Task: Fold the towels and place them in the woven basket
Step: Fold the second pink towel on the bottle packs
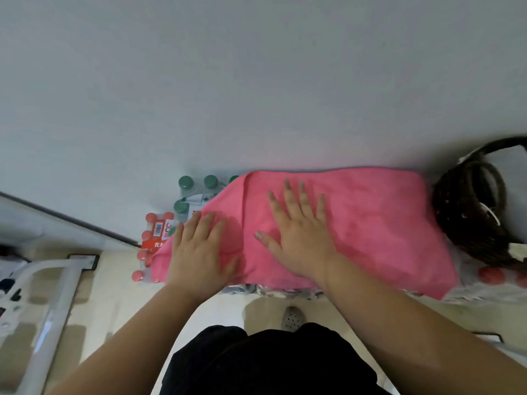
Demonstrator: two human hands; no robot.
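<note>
A pink towel (370,223) lies spread flat across a low surface against the wall, with a fold line running down its left part. My left hand (199,252) rests flat, fingers apart, on the towel's left flap. Flat on the towel's middle lies my right hand (299,235), its fingers spread too. The dark woven basket (467,215) stands at the right end, touching the towel's right edge; its handle arches up behind it.
Packs of bottles with green caps (186,182) and red caps (151,218) sit under and left of the towel. More red caps (490,275) show at the right. A white metal frame (57,295) stands on the floor at left. The pale wall is close behind.
</note>
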